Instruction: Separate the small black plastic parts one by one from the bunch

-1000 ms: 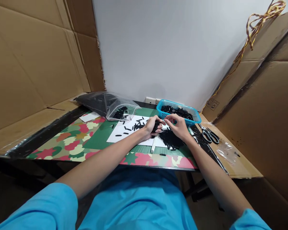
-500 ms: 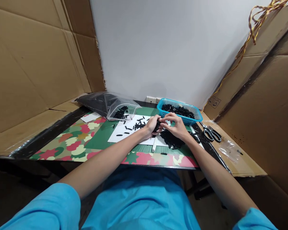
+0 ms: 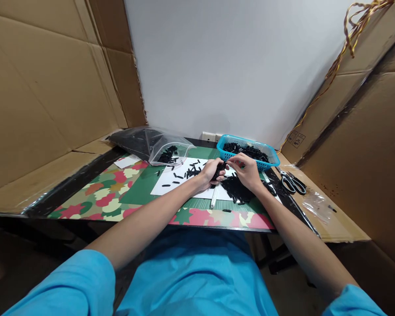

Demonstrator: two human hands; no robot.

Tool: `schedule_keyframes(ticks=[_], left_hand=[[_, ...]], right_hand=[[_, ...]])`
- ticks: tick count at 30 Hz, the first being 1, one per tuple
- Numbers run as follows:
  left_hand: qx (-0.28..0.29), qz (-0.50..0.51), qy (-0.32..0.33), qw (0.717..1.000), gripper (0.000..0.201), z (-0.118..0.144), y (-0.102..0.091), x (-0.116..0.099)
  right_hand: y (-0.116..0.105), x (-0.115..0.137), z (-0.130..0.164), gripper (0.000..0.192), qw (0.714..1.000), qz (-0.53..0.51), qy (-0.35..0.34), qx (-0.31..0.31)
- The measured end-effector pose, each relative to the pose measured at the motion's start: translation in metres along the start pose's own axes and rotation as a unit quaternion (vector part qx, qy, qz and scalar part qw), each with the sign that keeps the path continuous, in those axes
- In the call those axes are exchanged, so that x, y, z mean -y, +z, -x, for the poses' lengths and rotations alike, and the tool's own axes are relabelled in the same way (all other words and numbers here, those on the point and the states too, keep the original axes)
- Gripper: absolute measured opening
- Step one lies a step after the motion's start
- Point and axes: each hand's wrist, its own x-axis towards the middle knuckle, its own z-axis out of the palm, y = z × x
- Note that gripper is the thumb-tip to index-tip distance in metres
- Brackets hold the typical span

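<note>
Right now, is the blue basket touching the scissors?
Apart. The head view shows the blue basket and the scissors separated by a plain strip of bare table edge.

Cardboard walls hem the small table on the left [image 3: 52, 87] and right [image 3: 365, 145], with a white wall [image 3: 233, 66] closing the back. The far edge is crowded: a clear plastic bag of black pieces [image 3: 151, 147] at back left and a blue plastic basket of black pieces [image 3: 248, 151] at back right, with a narrow gap between them. Loose black pieces [image 3: 184, 172] scatter the white paper sheet [image 3: 164, 184], and a dense black pile [image 3: 238, 191] sits just right of centre beside a white pen [image 3: 213, 199]. Steel scissors [image 3: 292, 182] lie on the right margin. The camouflage-patterned mat [image 3: 98, 197] at front left offers open surface, as does the near edge.
</note>
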Motion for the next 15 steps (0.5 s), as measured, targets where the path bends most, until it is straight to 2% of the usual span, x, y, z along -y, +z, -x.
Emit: schedule_keyframes(ticks=[5, 15], left_hand=[[0.005, 0.006, -0.007, 1.000, 0.041, 0.000, -0.001, -0.002], [0.021, 0.037, -0.005, 0.999, 0.038, -0.002, -0.004, -0.003]], right_hand=[[-0.002, -0.002, 0.000, 0.029, 0.998, -0.042, 0.039, -0.022], [-0.004, -0.011, -0.003, 0.034, 0.986, -0.130, 0.107, -0.011]])
